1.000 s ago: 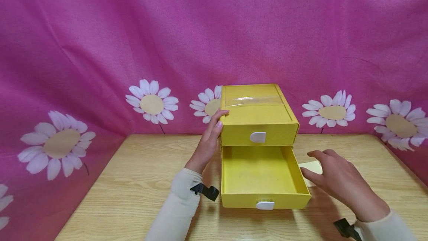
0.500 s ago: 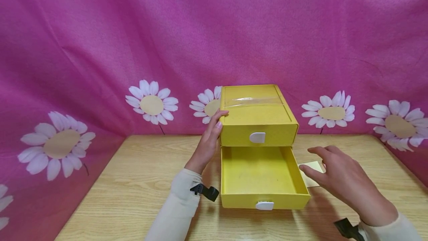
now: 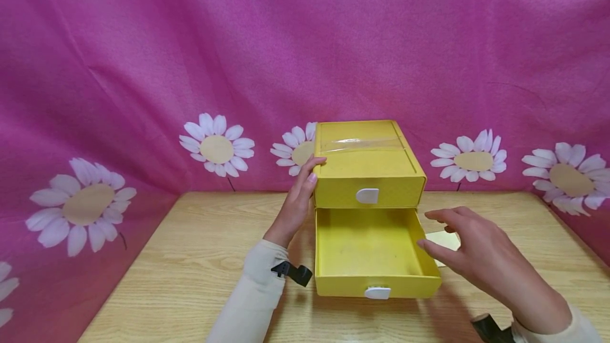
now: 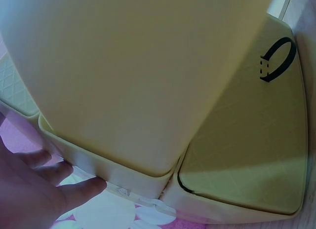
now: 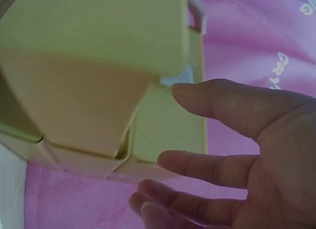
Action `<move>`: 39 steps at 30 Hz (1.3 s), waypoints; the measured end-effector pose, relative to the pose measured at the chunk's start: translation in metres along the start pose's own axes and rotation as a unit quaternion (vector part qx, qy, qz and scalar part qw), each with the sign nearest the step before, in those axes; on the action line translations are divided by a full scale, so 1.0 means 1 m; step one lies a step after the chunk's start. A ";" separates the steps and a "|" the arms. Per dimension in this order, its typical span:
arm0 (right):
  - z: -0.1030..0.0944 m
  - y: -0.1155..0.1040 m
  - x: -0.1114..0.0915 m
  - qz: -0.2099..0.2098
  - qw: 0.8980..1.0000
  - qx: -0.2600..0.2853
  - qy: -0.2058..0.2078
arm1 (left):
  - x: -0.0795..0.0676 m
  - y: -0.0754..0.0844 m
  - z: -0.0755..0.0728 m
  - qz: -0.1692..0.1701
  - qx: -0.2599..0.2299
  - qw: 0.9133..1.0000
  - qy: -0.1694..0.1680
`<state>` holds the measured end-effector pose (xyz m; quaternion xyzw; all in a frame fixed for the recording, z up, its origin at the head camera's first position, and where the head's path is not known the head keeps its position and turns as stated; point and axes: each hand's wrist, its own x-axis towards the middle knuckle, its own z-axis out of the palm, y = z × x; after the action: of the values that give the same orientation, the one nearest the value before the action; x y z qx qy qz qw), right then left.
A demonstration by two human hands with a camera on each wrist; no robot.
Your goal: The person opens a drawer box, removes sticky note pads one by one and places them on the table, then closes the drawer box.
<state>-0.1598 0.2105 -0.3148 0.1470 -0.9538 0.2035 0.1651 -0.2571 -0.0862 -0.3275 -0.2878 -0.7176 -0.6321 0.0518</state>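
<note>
A yellow drawer box [image 3: 367, 160] has its top drawer [image 3: 333, 193] closed. Below that, a lower drawer [image 3: 364, 245] is pulled far out, with nothing visible inside. My left hand [image 3: 295, 202] rests its fingers against the box's upper left side, thumb near the front edge. In the left wrist view, the straight fingers [image 4: 81, 189] lie along the box's edge. My right hand [image 3: 488, 261] is beside the drawer's right wall, holding nothing, its thumb overlapping that wall in the head view. The right wrist view shows its fingers [image 5: 210, 169] spread.
A flat pale-yellow square [image 3: 443, 245] lies on the wooden table [image 3: 214, 274], partly hidden behind my right hand. A black loop pull [image 4: 281, 58] is on another drawer front in the left wrist view. A pink flowered cloth [image 3: 305, 41] hangs behind.
My right hand first drifts slightly right, then moves left to the drawer's right wall. The left hand and the box stay essentially where they were.
</note>
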 end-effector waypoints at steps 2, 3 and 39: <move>-0.001 -0.004 -0.002 -0.006 1.000 0.008 0.004 | 0.000 0.000 0.000 0.000 0.001 1.000 -0.001; -0.002 -0.006 -0.004 -0.010 1.000 0.011 0.007 | 0.000 0.000 0.001 0.001 0.001 1.000 -0.001; 0.000 -0.043 -0.031 -0.139 0.988 0.062 -0.001 | 0.004 -0.008 0.000 0.004 -0.002 1.000 0.002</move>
<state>-0.1167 0.1799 -0.3122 0.2887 -0.9097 0.2370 0.1813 -0.2637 -0.0849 -0.3330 -0.2902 -0.7148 -0.6339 0.0550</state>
